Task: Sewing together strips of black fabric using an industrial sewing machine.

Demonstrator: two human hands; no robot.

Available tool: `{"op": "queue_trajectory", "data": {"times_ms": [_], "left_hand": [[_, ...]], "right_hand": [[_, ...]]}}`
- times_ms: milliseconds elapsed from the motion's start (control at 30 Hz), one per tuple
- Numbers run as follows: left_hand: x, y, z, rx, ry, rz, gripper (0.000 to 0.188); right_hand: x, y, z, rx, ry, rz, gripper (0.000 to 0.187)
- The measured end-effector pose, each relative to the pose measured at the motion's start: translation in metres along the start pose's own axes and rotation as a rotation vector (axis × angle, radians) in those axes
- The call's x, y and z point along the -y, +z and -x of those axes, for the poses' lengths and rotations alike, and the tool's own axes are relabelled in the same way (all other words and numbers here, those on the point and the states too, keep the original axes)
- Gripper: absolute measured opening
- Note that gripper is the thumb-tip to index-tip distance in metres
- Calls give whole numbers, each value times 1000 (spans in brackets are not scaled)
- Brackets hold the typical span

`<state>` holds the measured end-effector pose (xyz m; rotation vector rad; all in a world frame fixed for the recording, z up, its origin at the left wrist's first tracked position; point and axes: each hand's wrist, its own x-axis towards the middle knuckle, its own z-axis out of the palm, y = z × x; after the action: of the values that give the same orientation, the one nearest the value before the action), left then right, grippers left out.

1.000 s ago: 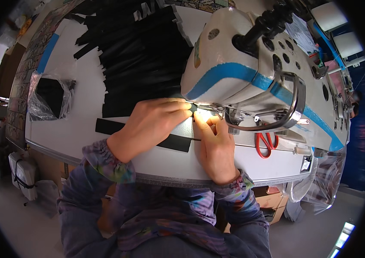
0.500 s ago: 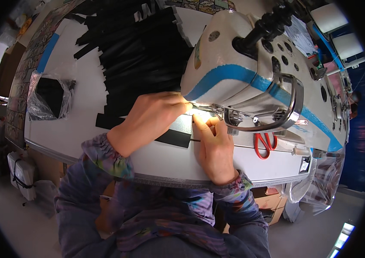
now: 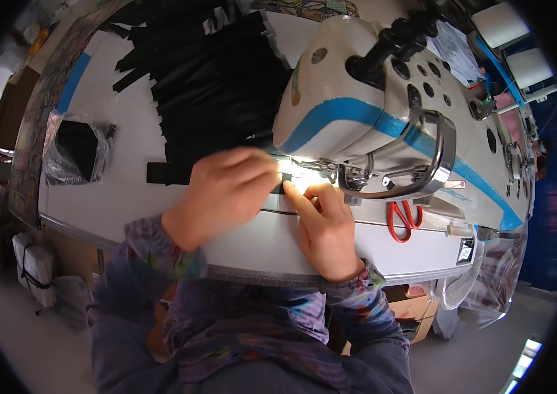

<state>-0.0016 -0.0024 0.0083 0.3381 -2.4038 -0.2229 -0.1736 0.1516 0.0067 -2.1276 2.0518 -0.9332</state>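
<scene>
A sewing machine head [image 3: 331, 125], cream with a blue band, stands at the right, its lamp lighting the needle area. A black fabric strip [image 3: 168, 173] lies on the table, passing behind my left hand [image 3: 222, 197]. That hand is smeared by motion, its fingers close to a small dark fabric end [image 3: 285, 184] by the presser foot; whether they grip it is unclear. My right hand [image 3: 331, 230] rests on the machine bed, index finger stretched out with its tip on that dark end. Its other fingers are loosely bent, apart from the index.
A large pile of black strips [image 3: 213, 85] covers the table's back. Red-handled scissors [image 3: 404, 220] lie right of my right hand, below the machine arm. At the left is a clear plastic bag [image 3: 81, 148] with black pieces. A curved metal guard [image 3: 446, 157] fronts the machine.
The black strip end that lay nearer me between my hands is gone from there. My left hand has shifted slightly nearer me, and the right index finger has moved left onto the dark fabric.
</scene>
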Motion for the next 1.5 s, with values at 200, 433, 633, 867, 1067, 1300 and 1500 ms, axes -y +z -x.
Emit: {"op": "queue_trajectory", "data": {"times_ms": [200, 433, 633, 867, 1067, 1300, 1500], "left_hand": [[-10, 3, 17, 117, -141, 70, 39], [-9, 3, 13, 123, -126, 59, 39], [-7, 7, 10, 125, -148, 98, 37], [-8, 8, 9, 122, -132, 102, 37], [-6, 11, 6, 114, -108, 107, 36], [-2, 12, 3, 117, -120, 134, 33], [2, 10, -2, 117, -137, 138, 31]], "right_hand": [[-1, 7, -1, -10, 11, 75, 65], [-2, 8, -1, 5, 26, 79, 62], [-2, 6, -3, 8, 22, 107, 59], [-3, 8, -1, -27, 31, 97, 57], [-4, 8, 0, -53, 26, 110, 54], [-2, 5, 1, 15, 65, 80, 56], [-3, 6, 4, 31, 70, 93, 59]]}}
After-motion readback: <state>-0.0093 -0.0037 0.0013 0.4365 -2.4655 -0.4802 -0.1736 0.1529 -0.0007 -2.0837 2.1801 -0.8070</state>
